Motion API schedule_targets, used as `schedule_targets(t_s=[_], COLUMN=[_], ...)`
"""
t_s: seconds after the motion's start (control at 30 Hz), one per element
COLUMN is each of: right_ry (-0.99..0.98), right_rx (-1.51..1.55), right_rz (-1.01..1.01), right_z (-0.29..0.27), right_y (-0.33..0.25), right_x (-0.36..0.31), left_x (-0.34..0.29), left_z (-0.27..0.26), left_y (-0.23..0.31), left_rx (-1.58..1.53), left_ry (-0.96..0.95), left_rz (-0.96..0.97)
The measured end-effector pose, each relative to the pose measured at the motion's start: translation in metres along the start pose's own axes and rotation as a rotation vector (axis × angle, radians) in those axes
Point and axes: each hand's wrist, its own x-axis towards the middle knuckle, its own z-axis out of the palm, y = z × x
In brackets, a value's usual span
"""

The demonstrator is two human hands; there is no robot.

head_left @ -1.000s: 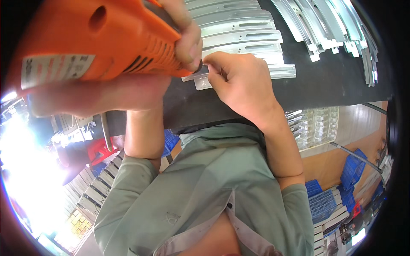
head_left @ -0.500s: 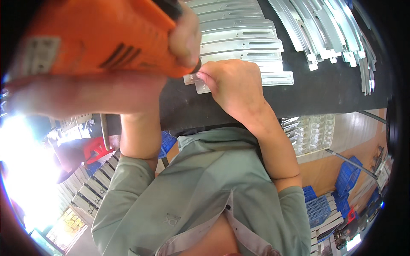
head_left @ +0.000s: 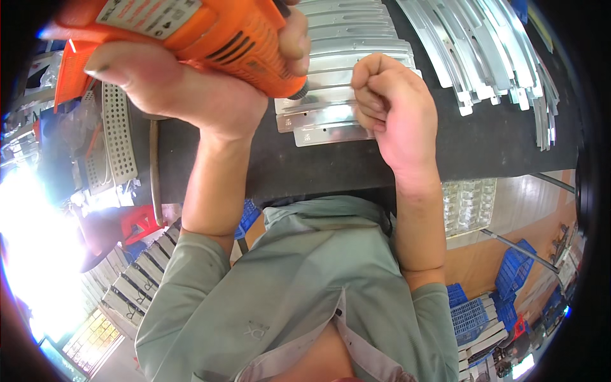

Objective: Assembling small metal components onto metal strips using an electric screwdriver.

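Note:
My left hand (head_left: 191,95) is wrapped round an orange power drill (head_left: 245,48) at the upper left, its thumb lying along the near side. The drill's dark round nose (head_left: 299,89) hangs over the left ends of a row of silver metal strips (head_left: 334,132), which lie side by side across the dark table. Whether the nose touches a strip, I cannot tell. Over the right part of the same strips is my right hand (head_left: 407,111), its fingers curled in toward the palm. Anything small inside those fingers is hidden.
More metal strips (head_left: 477,51) lie in a fanned pile at the far right of the dark table (head_left: 471,143). A perforated pale strip (head_left: 118,137) and a brown rod (head_left: 154,165) are at the left. Below the table's right side sits a compartmented tray (head_left: 471,207), with blue crates (head_left: 470,318) beyond.
My right hand has moved right, away from the drill's nose, and its fingers have curled. The drill has turned and shifted slightly, uncovering the left side of the table.

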Motion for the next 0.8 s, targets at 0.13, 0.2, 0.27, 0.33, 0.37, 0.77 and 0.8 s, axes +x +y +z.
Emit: schedule_targets(t_s=[0.13,0.2,0.27,0.33,0.37,0.77,0.8], right_ry=[0.144,0.105,0.056,0.048,0.044,0.038,0.038], right_rx=[-0.968,-1.133,-1.416,-1.436,-1.455,-1.459,-1.458], right_rz=[-0.257,-0.347,-0.47,-0.464,-0.463,-0.427,-0.427], right_z=[0.022,0.018,0.016,0.017,0.017,0.018,0.018], right_y=[0.01,0.021,0.028,0.03,0.03,0.028,0.028], right_x=[-0.003,0.002,0.005,0.006,0.006,0.007,0.006], left_x=[0.001,0.003,0.005,0.006,0.007,0.012,0.012], left_z=[-0.008,-0.013,-0.015,-0.017,-0.017,-0.02,-0.02], left_y=[-0.002,-0.007,-0.005,-0.004,-0.004,-0.005,-0.005], left_rx=[0.05,-0.059,-0.045,-0.027,-0.027,-0.028,-0.028], left_ry=[-0.031,0.024,0.0,-0.016,-0.024,-0.133,-0.144], left_rz=[0.003,0.0,0.013,0.027,0.025,0.017,0.018])
